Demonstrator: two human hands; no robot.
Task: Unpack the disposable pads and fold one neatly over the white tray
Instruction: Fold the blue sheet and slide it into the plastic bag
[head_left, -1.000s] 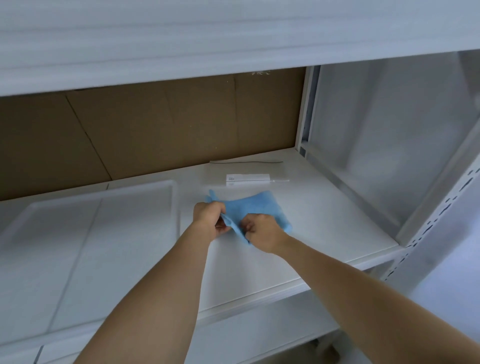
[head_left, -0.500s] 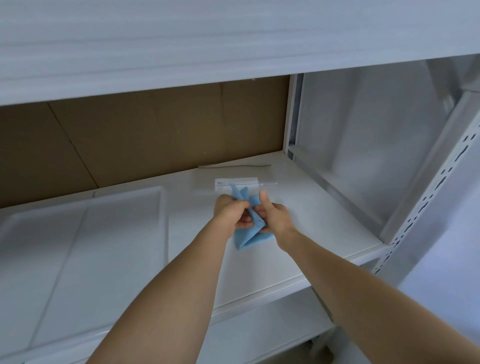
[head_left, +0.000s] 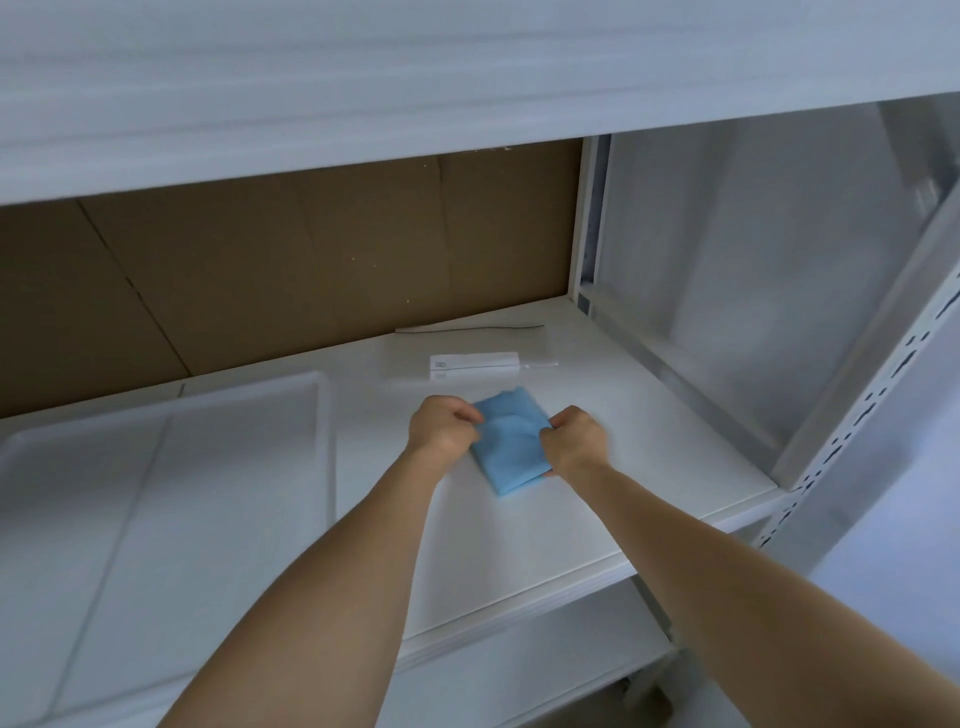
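A folded blue disposable pad (head_left: 511, 444) is held over the white shelf, right of the white tray (head_left: 327, 441). My left hand (head_left: 441, 428) grips its left edge and my right hand (head_left: 571, 441) grips its right edge, both with fingers closed on the fabric. The pad shows as a compact rectangle between my hands, its lower corner pointing toward me. The tray lies flat at the left with nothing in it.
A small white labelled packet (head_left: 475, 362) with a thin stick lies on the shelf (head_left: 649, 467) behind the pad. A thin strip (head_left: 467, 328) rests by the brown cardboard back wall (head_left: 311, 270). A perforated metal upright (head_left: 852, 431) stands at the right. Another shelf runs overhead.
The pad went from spread loosely on the shelf, to bunched upright between my hands, to a flat folded rectangle held at both side edges.
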